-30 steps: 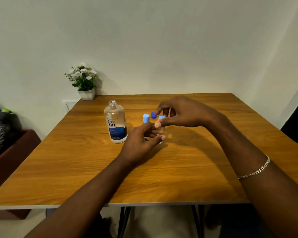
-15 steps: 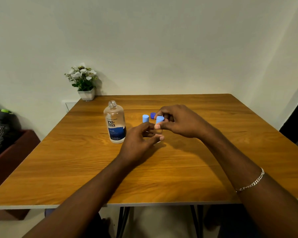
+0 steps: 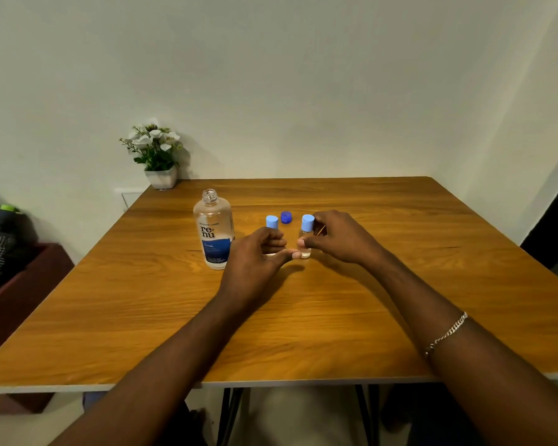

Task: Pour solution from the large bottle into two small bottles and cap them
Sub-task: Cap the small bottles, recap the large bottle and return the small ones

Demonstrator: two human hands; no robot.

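Step in hand: capping. Both small bottles stand upright near the middle of the surface (image 3: 400, 284), each already wearing a light blue cap, so pouring appears finished and the work is at its closing stage.

The right hand (image 3: 339, 238) has its grip closed on the right small bottle (image 3: 306, 239), thumb in front of the clear body and fingers behind it, below the light blue cap (image 3: 307, 222). The left hand (image 3: 258, 255) curls loosely in front of the left small bottle (image 3: 272, 225). Its fingers hide the bottle's body, so whether that grip actually holds the bottle cannot be told.

Next move, as a judgement: check that each cap is seated, then release. The large bottle (image 3: 214, 231) stands open-necked just left of the left hand, and the dark blue cap (image 3: 286, 217) lies behind and between the small bottles — presumably it belongs on the large bottle.

Count:
- Large bottles: one, uncapped.
- Small bottles: two, both capped.
- Light blue caps: two.
- Dark blue caps: one, loose.
- Hands: two.
- Potted plant (image 3: 158, 156): one — at the far left corner.
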